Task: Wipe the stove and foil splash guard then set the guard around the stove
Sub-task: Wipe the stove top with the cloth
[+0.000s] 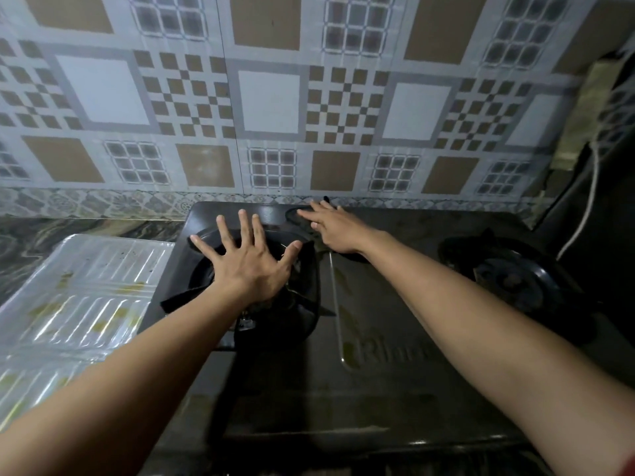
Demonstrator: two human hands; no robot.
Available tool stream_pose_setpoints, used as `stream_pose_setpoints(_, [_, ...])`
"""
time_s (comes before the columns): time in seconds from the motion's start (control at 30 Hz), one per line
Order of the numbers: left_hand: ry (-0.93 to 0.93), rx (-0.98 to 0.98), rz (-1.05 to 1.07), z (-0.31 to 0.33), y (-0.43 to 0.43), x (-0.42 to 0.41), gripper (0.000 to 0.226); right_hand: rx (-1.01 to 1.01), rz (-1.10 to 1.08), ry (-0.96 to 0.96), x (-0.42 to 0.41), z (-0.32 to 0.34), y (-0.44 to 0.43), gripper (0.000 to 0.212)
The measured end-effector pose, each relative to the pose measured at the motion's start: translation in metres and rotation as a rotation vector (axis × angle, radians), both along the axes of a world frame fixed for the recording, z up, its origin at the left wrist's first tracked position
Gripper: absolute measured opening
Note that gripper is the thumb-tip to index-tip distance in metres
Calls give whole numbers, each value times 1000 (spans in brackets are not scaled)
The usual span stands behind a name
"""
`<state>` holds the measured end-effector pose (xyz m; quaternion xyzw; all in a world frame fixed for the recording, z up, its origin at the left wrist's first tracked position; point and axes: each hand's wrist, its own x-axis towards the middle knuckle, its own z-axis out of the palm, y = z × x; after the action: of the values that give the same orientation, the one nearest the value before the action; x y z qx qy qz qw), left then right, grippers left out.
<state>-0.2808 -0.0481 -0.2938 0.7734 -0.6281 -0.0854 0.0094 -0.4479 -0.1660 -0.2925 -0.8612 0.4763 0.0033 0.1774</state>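
Foil splash guard (82, 297): lies flat on the worktop (51, 235) at the left of the frame, just beside the stove; yellowish smears show on its ribbed panels. Judged not yet wiped, not yet set up.
Left hand (249, 261): left of centre; fingers spread wide and flat, pressing a dark cloth (302, 286) over the left burner (220, 266). No closed grip; palm contact only.
Right hand (335, 226): centre, reaching to the stove's rear edge; fingers extended, open. A dark scrap shows past the fingertips; whether it is held I cannot tell.
Stove (395, 304): centre to right of frame; greasy streaks remain on the middle panel. Wiping judged under way, unfinished.
Right burner (515, 276): right of frame, no cloth on it.
Writing: pale lettering on the stove top, lower centre, begins "R"; the rest is too blurred to read.
Remaining: finish stove, wipe guard, stand guard around stove.
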Motion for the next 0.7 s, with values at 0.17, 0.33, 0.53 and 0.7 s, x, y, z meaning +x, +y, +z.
stream_pose_setpoints(0.17, [-81,-12,-72,2,-6,6,115,-12,-126,-18,-17,-2,8,50])
stream_pose_setpoints(0.33, [-111,-40,-226,2,-20,18,108,-20,-295,12,-49,2,4,49])
stream_pose_setpoints(0.53, [51,-42,-401,-7,-25,4,63,4,-482,41,-84,2,1,58])
stream_pose_setpoints(0.7, [-32,-74,-431,-5,-23,2,56,32,-601,58,-107,4,2,57])
